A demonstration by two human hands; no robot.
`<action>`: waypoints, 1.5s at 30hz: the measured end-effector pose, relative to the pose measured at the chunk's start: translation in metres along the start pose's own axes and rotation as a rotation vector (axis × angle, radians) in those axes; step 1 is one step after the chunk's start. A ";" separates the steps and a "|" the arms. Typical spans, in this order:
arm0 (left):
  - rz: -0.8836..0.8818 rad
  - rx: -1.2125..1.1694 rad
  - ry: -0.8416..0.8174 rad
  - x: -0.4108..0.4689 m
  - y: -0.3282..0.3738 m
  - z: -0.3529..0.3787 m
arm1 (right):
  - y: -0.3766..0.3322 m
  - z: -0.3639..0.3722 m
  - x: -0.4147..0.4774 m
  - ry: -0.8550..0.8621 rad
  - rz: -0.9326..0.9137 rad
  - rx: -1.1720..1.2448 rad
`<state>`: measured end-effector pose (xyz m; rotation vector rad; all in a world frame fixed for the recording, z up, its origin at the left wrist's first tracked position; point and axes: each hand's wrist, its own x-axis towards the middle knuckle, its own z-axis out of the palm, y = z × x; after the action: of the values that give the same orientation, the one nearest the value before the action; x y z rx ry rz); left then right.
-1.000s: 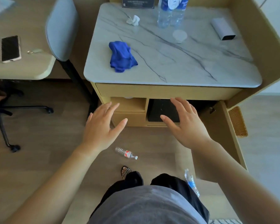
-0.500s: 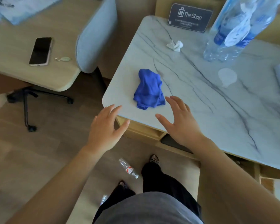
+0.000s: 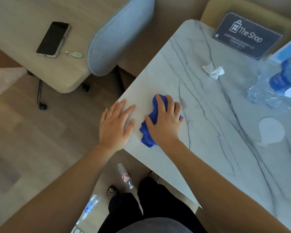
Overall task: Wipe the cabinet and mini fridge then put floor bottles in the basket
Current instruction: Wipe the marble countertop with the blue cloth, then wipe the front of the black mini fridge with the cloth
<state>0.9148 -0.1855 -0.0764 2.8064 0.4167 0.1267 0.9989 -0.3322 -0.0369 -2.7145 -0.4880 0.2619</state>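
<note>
The cabinet's marble top (image 3: 213, 135) fills the right side of the view. A crumpled blue cloth (image 3: 149, 130) lies near its left corner, and my right hand (image 3: 165, 121) presses down on it with fingers spread over the fabric. My left hand (image 3: 114, 125) rests flat and open on the corner edge just left of the cloth. On the wooden floor below lie two plastic bottles: one with a red label (image 3: 125, 176) between my feet, one with a blue label (image 3: 89, 207) further left. The mini fridge and basket are out of view.
Upright water bottles (image 3: 275, 83) stand at the right edge of the top, with a crumpled tissue (image 3: 213, 71), a round coaster (image 3: 271, 130) and a dark sign (image 3: 247, 36). Left are a grey chair (image 3: 118, 37) and a desk with a phone (image 3: 53, 39).
I have leaned in closer over the cabinet. My right hand moved forward from the front edge onto the blue cloth. My left hand moved from the air onto the corner of the top.
</note>
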 end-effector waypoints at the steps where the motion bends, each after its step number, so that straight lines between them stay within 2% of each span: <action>1: 0.005 0.000 0.001 0.000 -0.001 -0.001 | 0.005 0.000 -0.001 -0.002 -0.042 -0.002; 4: 0.002 -0.013 -0.010 0.000 -0.001 -0.002 | 0.021 -0.004 -0.009 -0.035 -0.169 0.021; 7: 0.001 -0.032 -0.017 -0.001 -0.001 -0.003 | 0.033 -0.007 -0.017 -0.047 -0.215 0.037; 13: 0.010 -0.044 -0.026 0.001 -0.002 -0.003 | 0.020 0.009 -0.011 0.064 -0.106 0.003; 19: 0.059 -0.023 -0.075 0.001 -0.002 -0.007 | 0.019 0.010 -0.030 0.153 -0.033 0.082; 24: 0.198 0.081 -0.216 0.005 -0.012 -0.014 | 0.014 0.005 -0.079 0.153 0.190 0.132; 26: 0.277 0.102 -0.293 0.004 -0.015 -0.020 | 0.008 0.002 -0.111 0.205 0.289 0.148; 30: 0.512 0.138 -0.404 -0.010 -0.005 -0.027 | 0.000 0.003 -0.177 0.360 0.418 0.150; 35: 0.794 0.137 -0.455 -0.050 0.029 -0.027 | 0.005 0.008 -0.254 0.444 0.578 0.150; 40: 0.916 0.098 -0.483 -0.086 0.063 -0.016 | 0.020 0.015 -0.312 0.471 0.690 0.175; 45: 0.961 0.106 -0.479 -0.123 0.099 -0.002 | 0.051 0.019 -0.352 0.463 0.719 0.228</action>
<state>0.8243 -0.3116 -0.0493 2.7381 -1.0522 -0.3671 0.6848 -0.5004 -0.0333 -2.4964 0.6176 -0.1297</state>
